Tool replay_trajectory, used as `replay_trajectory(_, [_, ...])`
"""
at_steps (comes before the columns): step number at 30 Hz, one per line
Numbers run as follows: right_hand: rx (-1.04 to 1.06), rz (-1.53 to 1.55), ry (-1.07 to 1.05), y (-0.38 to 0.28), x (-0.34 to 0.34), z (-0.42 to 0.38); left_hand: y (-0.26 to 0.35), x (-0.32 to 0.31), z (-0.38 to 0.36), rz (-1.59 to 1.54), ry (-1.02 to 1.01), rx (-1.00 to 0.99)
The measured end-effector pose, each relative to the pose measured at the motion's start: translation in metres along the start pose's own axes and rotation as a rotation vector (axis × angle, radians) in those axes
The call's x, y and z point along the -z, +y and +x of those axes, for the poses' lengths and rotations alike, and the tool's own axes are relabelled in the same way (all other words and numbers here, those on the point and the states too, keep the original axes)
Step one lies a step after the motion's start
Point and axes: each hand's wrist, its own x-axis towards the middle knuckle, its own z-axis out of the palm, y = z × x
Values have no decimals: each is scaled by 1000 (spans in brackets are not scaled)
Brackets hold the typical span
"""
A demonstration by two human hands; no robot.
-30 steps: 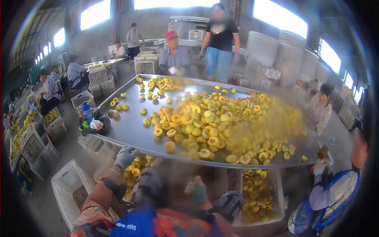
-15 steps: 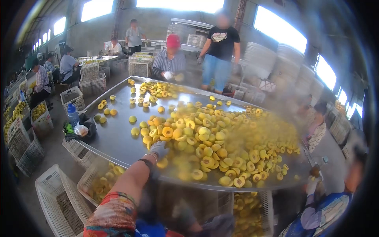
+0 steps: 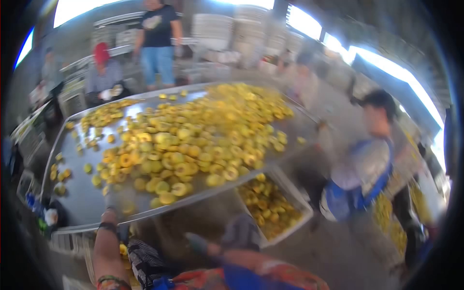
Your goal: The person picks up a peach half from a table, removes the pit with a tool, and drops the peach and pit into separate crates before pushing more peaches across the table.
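Metal table [image 3: 82, 200] heaped with halved yellow fruit [image 3: 183, 140].

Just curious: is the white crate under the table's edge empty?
No, the white crate below the metal table holds a heap of yellow fruit halves.

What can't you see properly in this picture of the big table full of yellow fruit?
- Left hand: head view, motion blur smears the glove at the table edge; whether it holds a fruit cannot be told.
- Right hand: head view, blurred and low by the knees; its grip is unclear.
- Fruit pile: blur merges the pieces; halves and whole ones cannot be separated.
- Crate: its near corner is hidden behind the knee.
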Motion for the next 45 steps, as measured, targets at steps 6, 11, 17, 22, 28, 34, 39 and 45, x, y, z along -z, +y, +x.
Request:
replay_trajectory(6, [146,-120,151,-12,-19,-34,-13,-2,-16,-820,-13,22])
replay_trajectory(11, [258,-95,-45,-35,-14,-2,102,-20,-148,-964,-225,-109])
replay_trajectory(17, [519,49,-337,-43,-53,-48,101,-70,-198,-422,-657,-478])
replay_trajectory(22, [1015,-360,-8,-57,-43,-51,124,-97,-218,-1039,-722,-199])
replay_trajectory(28, [1180,-561,-114,-84,-49,-82,110,-125,-209,-1755,-669,157])
replay_trajectory(34, [752,-454,82,-94,-78,-143,141,-100,-211,-1878,-658,55])
replay_trajectory(39, [630,-693,38,-84,-92,-140,166,-59,-226,-1689,-444,33])
replay_trajectory(45, [730,-817,14,-81,-108,-134,139,-70,-213,-1825,-531,1])
